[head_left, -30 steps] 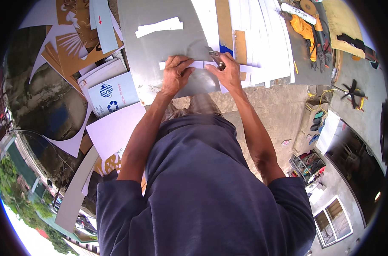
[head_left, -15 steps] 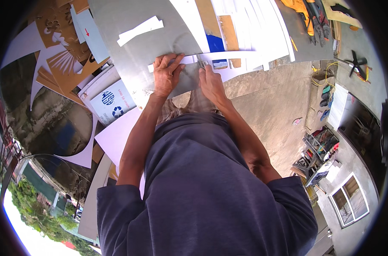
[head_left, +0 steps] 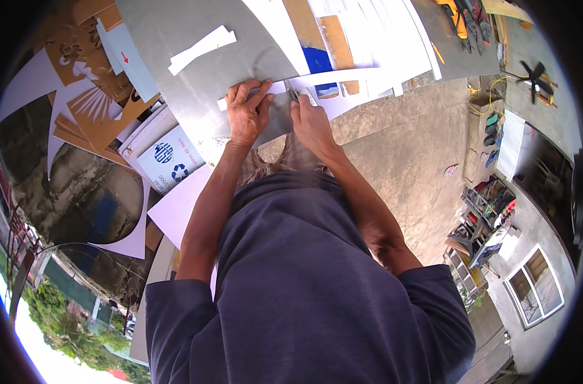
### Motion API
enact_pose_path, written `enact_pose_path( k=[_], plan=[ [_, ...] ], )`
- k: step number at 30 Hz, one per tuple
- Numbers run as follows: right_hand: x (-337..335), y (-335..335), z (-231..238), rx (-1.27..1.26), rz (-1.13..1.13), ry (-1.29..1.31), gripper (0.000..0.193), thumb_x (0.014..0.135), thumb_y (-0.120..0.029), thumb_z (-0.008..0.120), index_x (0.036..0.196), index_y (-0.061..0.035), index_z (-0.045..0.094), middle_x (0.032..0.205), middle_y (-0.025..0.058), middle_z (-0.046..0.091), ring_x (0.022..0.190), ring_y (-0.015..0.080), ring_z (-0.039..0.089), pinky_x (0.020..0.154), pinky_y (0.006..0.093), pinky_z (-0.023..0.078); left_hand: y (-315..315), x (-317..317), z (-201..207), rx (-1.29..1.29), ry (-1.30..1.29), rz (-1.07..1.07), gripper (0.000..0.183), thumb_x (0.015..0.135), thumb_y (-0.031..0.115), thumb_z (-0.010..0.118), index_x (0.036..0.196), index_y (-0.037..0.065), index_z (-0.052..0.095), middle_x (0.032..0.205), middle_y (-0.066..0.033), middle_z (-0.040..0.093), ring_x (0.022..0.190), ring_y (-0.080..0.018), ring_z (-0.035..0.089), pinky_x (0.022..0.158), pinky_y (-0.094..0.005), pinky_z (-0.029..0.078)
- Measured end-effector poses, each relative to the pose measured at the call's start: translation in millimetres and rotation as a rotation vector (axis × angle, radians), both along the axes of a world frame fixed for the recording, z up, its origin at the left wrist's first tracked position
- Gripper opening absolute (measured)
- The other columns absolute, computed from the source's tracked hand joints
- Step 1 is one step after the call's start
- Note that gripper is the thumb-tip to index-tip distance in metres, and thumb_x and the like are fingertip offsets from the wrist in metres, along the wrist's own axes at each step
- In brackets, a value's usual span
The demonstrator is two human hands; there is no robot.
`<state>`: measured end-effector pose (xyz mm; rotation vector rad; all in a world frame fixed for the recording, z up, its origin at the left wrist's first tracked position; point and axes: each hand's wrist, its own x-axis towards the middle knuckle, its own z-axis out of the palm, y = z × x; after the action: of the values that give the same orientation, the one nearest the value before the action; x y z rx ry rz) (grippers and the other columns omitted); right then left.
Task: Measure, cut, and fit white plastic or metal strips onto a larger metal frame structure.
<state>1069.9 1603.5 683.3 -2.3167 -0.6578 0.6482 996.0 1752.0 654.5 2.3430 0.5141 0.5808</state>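
The left hand [head_left: 248, 114] lies flat, fingers spread wide, pressing a long thin white paper strip [head_left: 333, 78] onto the large grey sheet-metal panel [head_left: 195, 38]. Just beside it, the right hand [head_left: 312, 125] is closed around a small dark cutting tool [head_left: 294, 95], whose tip meets the strip at the panel's near edge. The strip looks light and limp, likely to curl or slide on the smooth metal, so it is best held by flat pressure close to the tool rather than pinched. The panel looks stiff and thin, probably with sharp edges.

A second white paper strip [head_left: 202, 48] lies loose further up the panel, well apart from the hands. The panel rests on a cluttered surface of white boards [head_left: 374, 32] and brown cardboard cut-outs [head_left: 93, 109]. To the right lies a bare concrete floor [head_left: 406, 147], with a small black fan [head_left: 533, 75] standing near the far wall.
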Motion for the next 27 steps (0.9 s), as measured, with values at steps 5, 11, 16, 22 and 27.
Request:
enact_pose_path(
  k=[5, 11, 16, 22, 27],
  plan=[
    [-3, 10, 4, -0.120, 0.066, -0.070, 0.019, 0.092, -0.016, 0.053, 0.092, 0.0005, 0.043, 0.061, 0.0272, 0.058, 0.057, 0.0474, 0.060, 0.052, 0.0526, 0.050, 0, 1, -5, -0.014, -0.016, -0.001, 0.034, 0.072, 0.015, 0.077, 0.105, 0.018, 0.074, 0.102, 0.0012, 0.059, 0.095, -0.0215, 0.053, 0.085, -0.0368, 0.042],
    [-8, 24, 18, -0.254, 0.013, 0.003, 0.023, 0.089, -0.016, 0.055, 0.093, 0.0041, 0.043, 0.071, 0.0307, 0.061, 0.070, 0.0477, 0.064, 0.061, 0.0532, 0.053, 0, 0, -6, 0.008, -0.025, -0.013, 0.035, 0.073, 0.013, 0.075, 0.108, 0.017, 0.073, 0.103, 0.0005, 0.057, 0.098, -0.0221, 0.052, 0.084, -0.0386, 0.040],
    [-12, 27, 20, -0.259, 0.002, -0.026, 0.023, 0.091, -0.016, 0.051, 0.092, 0.0049, 0.044, 0.067, 0.0306, 0.060, 0.065, 0.0486, 0.062, 0.057, 0.0548, 0.050, -2, 0, -7, 0.023, 0.000, -0.018, 0.036, 0.074, 0.013, 0.072, 0.110, 0.017, 0.070, 0.105, -0.0013, 0.056, 0.099, -0.0248, 0.052, 0.086, -0.0405, 0.039],
    [-16, 29, 24, -0.278, -0.001, -0.011, 0.022, 0.090, -0.014, 0.053, 0.093, 0.0046, 0.043, 0.067, 0.0291, 0.060, 0.065, 0.0465, 0.063, 0.056, 0.0525, 0.051, -4, 2, -6, 0.058, 0.074, 0.001, 0.034, 0.077, 0.016, 0.069, 0.110, 0.016, 0.066, 0.107, -0.0031, 0.054, 0.100, -0.0263, 0.050, 0.086, -0.0423, 0.037],
    [-17, 29, 27, -0.303, -0.019, 0.013, 0.022, 0.090, -0.014, 0.053, 0.093, 0.0048, 0.042, 0.066, 0.0290, 0.060, 0.065, 0.0472, 0.062, 0.056, 0.0535, 0.051, -5, 3, -6, 0.077, 0.057, -0.009, 0.032, 0.078, 0.018, 0.068, 0.109, 0.015, 0.066, 0.106, -0.0041, 0.054, 0.099, -0.0273, 0.050, 0.084, -0.0434, 0.037]
  ],
)
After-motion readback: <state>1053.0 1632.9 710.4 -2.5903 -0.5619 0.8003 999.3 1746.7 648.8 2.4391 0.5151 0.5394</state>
